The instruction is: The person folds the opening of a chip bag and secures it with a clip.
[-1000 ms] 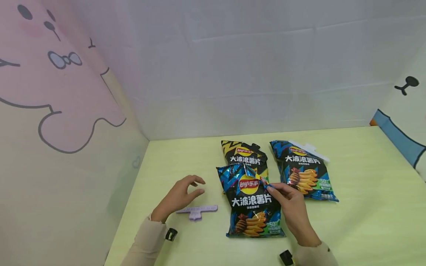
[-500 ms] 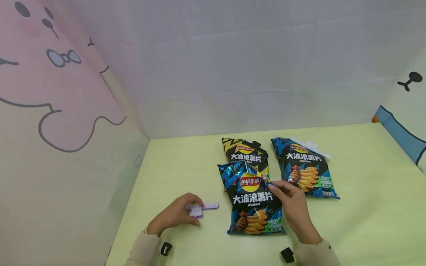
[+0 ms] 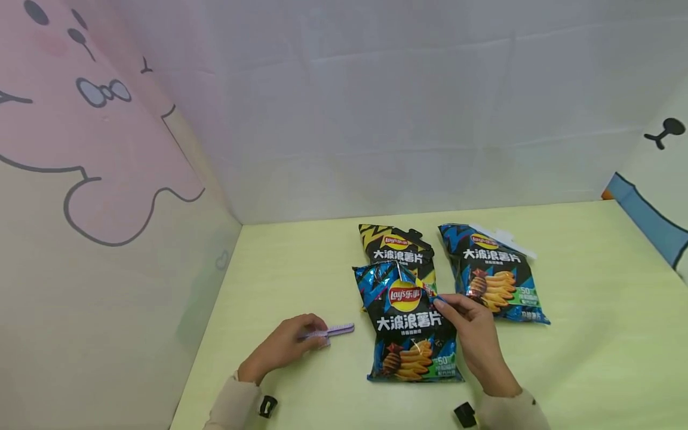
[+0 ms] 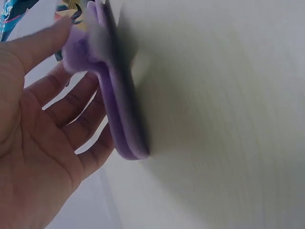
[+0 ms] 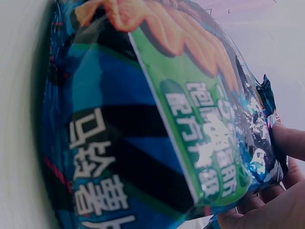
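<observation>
My left hand (image 3: 290, 344) pinches a purple bag clip (image 3: 340, 329) by its handle, left of the front chip bag. In the left wrist view the thumb lies on one side of the purple clip's handle (image 4: 78, 50) and the fingers on the other; its long bar (image 4: 114, 105) is tilted. My right hand (image 3: 475, 334) pinches the folded top right corner of the front blue-and-black chip bag (image 3: 411, 340). The right wrist view shows the bulging lower part of that bag (image 5: 143, 129), with thumb and fingers (image 5: 290, 143) at its edge.
Behind the front bag, partly covered by it, lies a yellow-and-black chip bag (image 3: 371, 242) with a black clip (image 3: 416, 237) across its corner. To the right is another blue chip bag (image 3: 497, 280) with a white clip (image 3: 502, 240). The pale yellow table (image 3: 285, 269) meets a cloth backdrop.
My left hand has come down onto the purple clip, closed on its handle and tipped it. The right hand keeps its pinch on the bag's corner.
</observation>
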`<state>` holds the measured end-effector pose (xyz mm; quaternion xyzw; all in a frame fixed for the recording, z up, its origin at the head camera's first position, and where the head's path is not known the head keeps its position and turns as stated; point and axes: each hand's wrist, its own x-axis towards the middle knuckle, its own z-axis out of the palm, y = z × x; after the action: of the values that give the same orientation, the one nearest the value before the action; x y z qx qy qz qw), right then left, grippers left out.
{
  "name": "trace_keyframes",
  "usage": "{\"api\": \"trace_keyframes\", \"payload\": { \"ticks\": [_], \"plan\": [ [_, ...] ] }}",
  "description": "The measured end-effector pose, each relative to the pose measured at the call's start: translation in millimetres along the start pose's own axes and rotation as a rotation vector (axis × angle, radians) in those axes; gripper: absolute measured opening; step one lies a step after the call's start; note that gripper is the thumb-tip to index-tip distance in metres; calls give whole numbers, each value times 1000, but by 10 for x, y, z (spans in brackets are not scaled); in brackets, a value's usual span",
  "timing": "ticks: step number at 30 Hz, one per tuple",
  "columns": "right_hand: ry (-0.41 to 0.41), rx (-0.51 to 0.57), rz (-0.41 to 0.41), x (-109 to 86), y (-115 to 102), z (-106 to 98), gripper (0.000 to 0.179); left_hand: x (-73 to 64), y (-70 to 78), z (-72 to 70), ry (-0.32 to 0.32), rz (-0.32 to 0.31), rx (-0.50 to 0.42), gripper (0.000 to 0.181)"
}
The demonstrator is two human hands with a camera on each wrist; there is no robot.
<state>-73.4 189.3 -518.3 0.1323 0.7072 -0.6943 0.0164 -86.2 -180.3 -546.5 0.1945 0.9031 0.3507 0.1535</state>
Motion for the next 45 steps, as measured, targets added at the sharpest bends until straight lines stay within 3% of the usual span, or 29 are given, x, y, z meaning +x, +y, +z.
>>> {"api": "trace_keyframes", "payload": {
  "ticks": [5, 9, 13, 18, 22, 31, 38, 45],
  "plan": [
    [-3, -5, 19, -6, 15, 3, 30, 60, -27, -13, 79, 19, -64, 29],
    [-3, -5, 33, -9, 30, 2, 32, 103, -61, 7, 112, -25, -111, 35],
    [-6, -9, 29, -3, 24, 4, 34, 121, -78, 28, 124, -67, -100, 44],
    [-6, -12, 26, -1, 14, 2, 32, 128, -54, 9, 193, -108, -59, 27],
    [-5, -5, 27, 1, 22, -1, 30, 121, -22, -62, 231, -132, -42, 21],
    [-3, 3, 33, 7, 23, -2, 28, 147, 54, -311, 330, -157, -59, 31],
    [-2, 10, 40, 8, 16, -17, 20, 248, 247, -458, 422, -77, -60, 31],
    [1, -2, 68, 2, -17, -4, 27, 390, 482, -625, 488, 22, -32, 29]
  ]
}}
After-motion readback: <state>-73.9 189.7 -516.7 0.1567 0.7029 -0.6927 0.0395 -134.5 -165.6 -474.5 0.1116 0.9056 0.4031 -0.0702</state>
